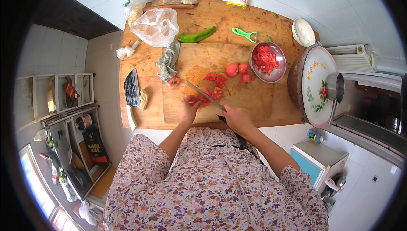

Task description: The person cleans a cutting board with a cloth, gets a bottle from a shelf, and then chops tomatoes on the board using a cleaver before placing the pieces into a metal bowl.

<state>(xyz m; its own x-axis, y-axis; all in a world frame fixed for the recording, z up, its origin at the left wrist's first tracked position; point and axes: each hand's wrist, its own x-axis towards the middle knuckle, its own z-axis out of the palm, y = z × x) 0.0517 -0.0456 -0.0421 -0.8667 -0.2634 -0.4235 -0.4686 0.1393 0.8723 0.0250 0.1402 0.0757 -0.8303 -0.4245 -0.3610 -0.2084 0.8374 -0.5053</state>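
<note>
My right hand (237, 118) grips a kitchen knife (206, 96), its blade slanting up and left over the wooden cutting board (251, 100). Beneath and beside the blade lie cut tomato pieces (217, 93). The fingers of my left hand (189, 105) are on a red tomato piece (203, 99) close to the blade. More cut tomato (216, 79) lies just beyond. Three whole tomatoes (232, 69) sit near a metal bowl (280, 66) that holds tomato chunks (265, 60). A tomato end with its green stem scar (173, 82) lies by a crumpled cloth (168, 61).
A cleaver (132, 88) lies left of the board. Behind it are a plastic bag (157, 27), a green pepper (197, 36) and a green peeler (244, 34). At right stand a bowl of white powder (304, 32) and a large pot with a floral enamel basin (314, 94).
</note>
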